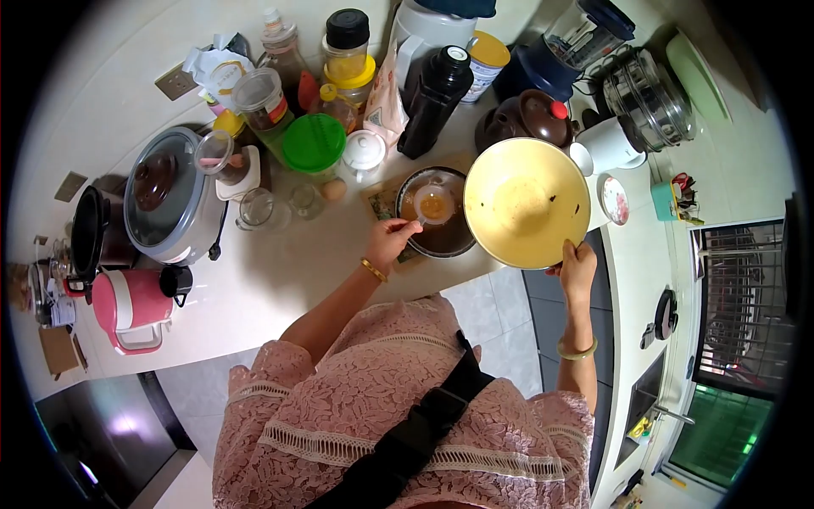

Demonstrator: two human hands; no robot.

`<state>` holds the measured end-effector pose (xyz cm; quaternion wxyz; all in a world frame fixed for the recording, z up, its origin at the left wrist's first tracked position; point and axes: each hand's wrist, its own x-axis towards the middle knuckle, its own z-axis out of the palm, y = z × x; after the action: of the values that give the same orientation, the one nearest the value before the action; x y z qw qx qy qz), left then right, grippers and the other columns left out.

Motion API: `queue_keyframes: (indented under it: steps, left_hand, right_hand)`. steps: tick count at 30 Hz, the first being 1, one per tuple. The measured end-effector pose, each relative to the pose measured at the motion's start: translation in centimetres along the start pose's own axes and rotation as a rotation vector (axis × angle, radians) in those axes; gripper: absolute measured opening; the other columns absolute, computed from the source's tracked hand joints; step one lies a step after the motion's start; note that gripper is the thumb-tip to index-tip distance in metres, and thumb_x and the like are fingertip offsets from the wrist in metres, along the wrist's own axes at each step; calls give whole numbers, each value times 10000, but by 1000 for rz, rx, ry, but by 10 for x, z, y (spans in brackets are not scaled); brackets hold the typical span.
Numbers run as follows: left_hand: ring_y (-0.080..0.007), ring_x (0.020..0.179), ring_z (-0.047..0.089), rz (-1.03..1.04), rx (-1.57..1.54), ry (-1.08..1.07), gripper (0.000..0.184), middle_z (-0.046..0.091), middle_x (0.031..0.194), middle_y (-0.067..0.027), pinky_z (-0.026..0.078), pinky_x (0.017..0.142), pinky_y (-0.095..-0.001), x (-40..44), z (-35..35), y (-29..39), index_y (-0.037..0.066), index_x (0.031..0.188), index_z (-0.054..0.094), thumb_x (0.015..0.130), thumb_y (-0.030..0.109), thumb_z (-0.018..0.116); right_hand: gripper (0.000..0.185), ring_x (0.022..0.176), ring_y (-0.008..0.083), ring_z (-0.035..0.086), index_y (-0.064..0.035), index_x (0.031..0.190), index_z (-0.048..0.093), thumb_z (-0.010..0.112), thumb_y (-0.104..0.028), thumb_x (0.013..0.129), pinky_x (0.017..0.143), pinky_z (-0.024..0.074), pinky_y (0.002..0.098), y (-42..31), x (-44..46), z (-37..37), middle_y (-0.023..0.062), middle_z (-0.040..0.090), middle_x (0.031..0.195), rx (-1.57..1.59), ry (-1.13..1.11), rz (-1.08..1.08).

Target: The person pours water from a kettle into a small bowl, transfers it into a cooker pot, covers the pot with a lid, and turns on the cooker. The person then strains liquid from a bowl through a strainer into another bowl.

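My left hand (393, 244), a gold bracelet at its wrist, pinches the handle of a small pale round strainer or scoop (434, 205). Something orange-brown shows in its cup, which is over or in a dark-rimmed pot (455, 237) with brownish contents; whether it touches them I cannot tell. My right hand (578, 270) grips the near rim of a large yellow basin (517, 216). The basin is tilted, its inside facing me, with a few dark specks on it. It is just right of the pot and overlaps the pot's edge in view. The pot stands on a patterned mat (379, 204).
Behind the pot are a black bottle (437, 102), a white lidded jar (365, 151), a green-lidded container (314, 142) and an egg (334, 188). Glass mugs (257, 209) stand left, near a grey cooker (174, 195) and pink jug (127, 301). A brown clay pot (543, 117) is behind the basin.
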<state>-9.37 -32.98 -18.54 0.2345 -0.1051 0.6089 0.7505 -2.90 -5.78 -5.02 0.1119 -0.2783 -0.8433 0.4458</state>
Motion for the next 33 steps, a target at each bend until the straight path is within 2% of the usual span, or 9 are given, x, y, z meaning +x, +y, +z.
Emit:
queue_keyframes:
  steps: [10, 33]
  left_hand:
    - [-75, 655, 533, -1, -30, 3, 145, 614, 742, -27, 408, 596, -182, 6, -1, -1, 0, 790, 627, 758, 140, 605]
    - [-93, 665, 553, -10, -17, -3, 133, 616, 754, -41, 429, 619, -189, 1, -3, 30, -6, 798, 620, 759, 120, 603]
  right_hand:
    - [250, 332, 140, 481, 67, 625, 441, 416, -77, 827, 325, 422, 261, 12, -9, -4, 101, 477, 446, 110, 44, 81]
    - [240, 400, 127, 501, 73, 706, 474, 421, -122, 837, 361, 443, 248, 15, -16, 3, 106, 512, 531, 171, 40, 177]
